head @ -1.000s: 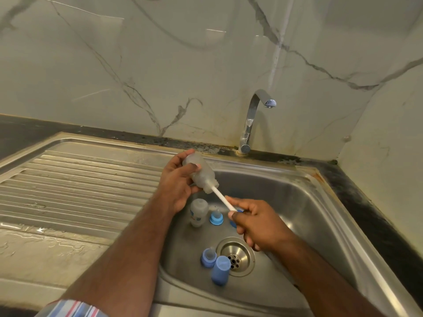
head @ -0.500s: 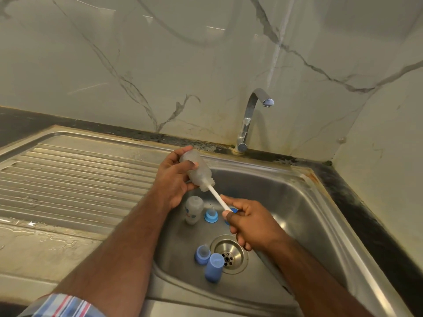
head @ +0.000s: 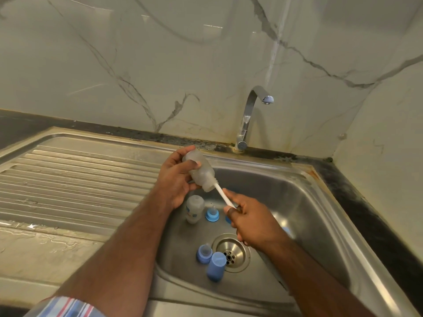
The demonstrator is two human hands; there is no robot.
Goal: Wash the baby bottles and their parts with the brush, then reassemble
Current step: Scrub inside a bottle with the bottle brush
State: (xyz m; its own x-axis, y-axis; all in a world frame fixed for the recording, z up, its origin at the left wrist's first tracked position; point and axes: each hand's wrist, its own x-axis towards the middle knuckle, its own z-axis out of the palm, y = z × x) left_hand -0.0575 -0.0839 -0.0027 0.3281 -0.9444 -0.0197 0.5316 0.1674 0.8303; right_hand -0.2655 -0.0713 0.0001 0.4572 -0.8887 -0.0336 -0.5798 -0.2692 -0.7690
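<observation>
My left hand (head: pixel 175 179) grips a frosted baby bottle (head: pixel 202 172), tilted with its mouth down to the right, above the sink basin (head: pixel 309 216). My right hand (head: pixel 248 221) holds the white brush handle (head: pixel 223 196); the brush head is hidden inside the bottle. On the basin floor stand a second bottle (head: pixel 194 208), a blue collar with a teat (head: pixel 212 214), another blue teat collar (head: pixel 204 252) and a blue cap (head: pixel 216 266). One more blue part (head: pixel 228 219) peeks out from behind my right hand.
The drain (head: pixel 231 252) lies in the basin floor beside the blue cap. A chrome tap (head: pixel 250 115) rises at the back with no water running. A ribbed, wet draining board (head: pixel 75 177) lies to the left. Marble walls close the back and right.
My right hand has slid slightly along the handle as the brush works in the bottle. The bottle stays in my left hand; the parts in the basin have not moved.
</observation>
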